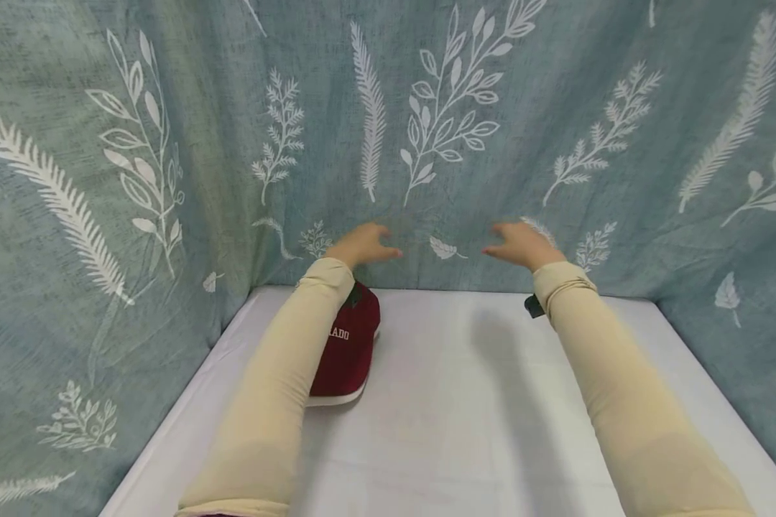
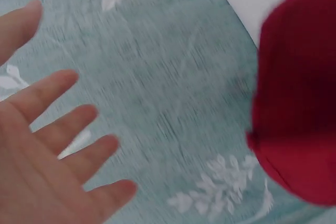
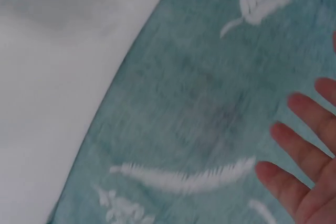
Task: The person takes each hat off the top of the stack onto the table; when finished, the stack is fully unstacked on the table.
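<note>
Both hands are raised above the far end of a white-covered table, palms turned toward each other. The left hand [image 1: 362, 245] holds nothing; its fingers [image 2: 68, 124] are spread apart in the left wrist view. Below the left forearm lies a dark red baseball cap [image 1: 352, 345] with white lettering, partly hidden by the sleeve. In the left wrist view the cap [image 2: 299, 93] is blurred at the right. The right hand [image 1: 522, 244] is likewise free of any object, its fingers [image 3: 299, 145] spread. Beside the right wrist a small dark object [image 1: 534, 306] shows, mostly covered by the sleeve.
A blue-green curtain [image 1: 388, 143] with white leaf prints hangs behind the table and along both sides. The white tabletop [image 1: 440, 416] reaches back to its foot. Shadows of the arms fall across the cloth.
</note>
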The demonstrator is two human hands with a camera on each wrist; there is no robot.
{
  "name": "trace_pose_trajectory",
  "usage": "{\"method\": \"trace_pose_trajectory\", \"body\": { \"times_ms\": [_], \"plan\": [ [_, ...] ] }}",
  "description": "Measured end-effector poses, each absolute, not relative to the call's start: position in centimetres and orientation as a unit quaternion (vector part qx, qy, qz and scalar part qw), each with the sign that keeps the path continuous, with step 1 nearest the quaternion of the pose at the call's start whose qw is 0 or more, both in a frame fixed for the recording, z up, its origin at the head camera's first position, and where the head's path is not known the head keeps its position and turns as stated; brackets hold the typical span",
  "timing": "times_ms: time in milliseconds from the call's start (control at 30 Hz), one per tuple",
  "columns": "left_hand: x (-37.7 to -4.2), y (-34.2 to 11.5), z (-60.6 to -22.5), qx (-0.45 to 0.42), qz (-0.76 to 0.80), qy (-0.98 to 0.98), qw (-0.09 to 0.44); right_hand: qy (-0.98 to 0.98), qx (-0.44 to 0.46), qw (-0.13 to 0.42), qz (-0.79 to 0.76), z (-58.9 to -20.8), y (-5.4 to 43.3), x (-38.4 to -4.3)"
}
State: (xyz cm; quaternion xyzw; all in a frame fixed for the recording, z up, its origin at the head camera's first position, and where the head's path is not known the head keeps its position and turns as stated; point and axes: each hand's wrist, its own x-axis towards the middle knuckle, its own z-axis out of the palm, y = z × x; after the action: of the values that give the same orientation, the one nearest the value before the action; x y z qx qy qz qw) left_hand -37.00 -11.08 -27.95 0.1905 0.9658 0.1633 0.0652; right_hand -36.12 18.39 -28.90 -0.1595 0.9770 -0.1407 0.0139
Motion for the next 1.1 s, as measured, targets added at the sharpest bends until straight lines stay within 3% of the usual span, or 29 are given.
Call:
{"method": "trace_pose_trajectory", "body": {
  "times_ms": [200, 567, 867, 1100],
  "plan": [
    [-35.9, -16.4, -28.9, 0.181, 0.149, 0.967, 0.103, 0.971, -0.187, 0.054, -0.138, -30.9, 15.1, -36.8],
    [-30.6, -25.8, -32.8, 0.181, 0.202, 0.96, 0.069, 0.948, -0.245, 0.106, -0.17, -36.0, 9.0, -37.3],
    [-26.6, -29.6, -40.6, 0.111, 0.279, 0.953, 0.049, 0.923, -0.297, 0.074, -0.232, -42.8, 5.1, -38.5],
    [-24.7, -29.3, -45.0, 0.028, 0.328, 0.944, 0.01, 0.923, -0.255, 0.041, -0.286, -45.7, 1.3, -36.8]
  ]
}}
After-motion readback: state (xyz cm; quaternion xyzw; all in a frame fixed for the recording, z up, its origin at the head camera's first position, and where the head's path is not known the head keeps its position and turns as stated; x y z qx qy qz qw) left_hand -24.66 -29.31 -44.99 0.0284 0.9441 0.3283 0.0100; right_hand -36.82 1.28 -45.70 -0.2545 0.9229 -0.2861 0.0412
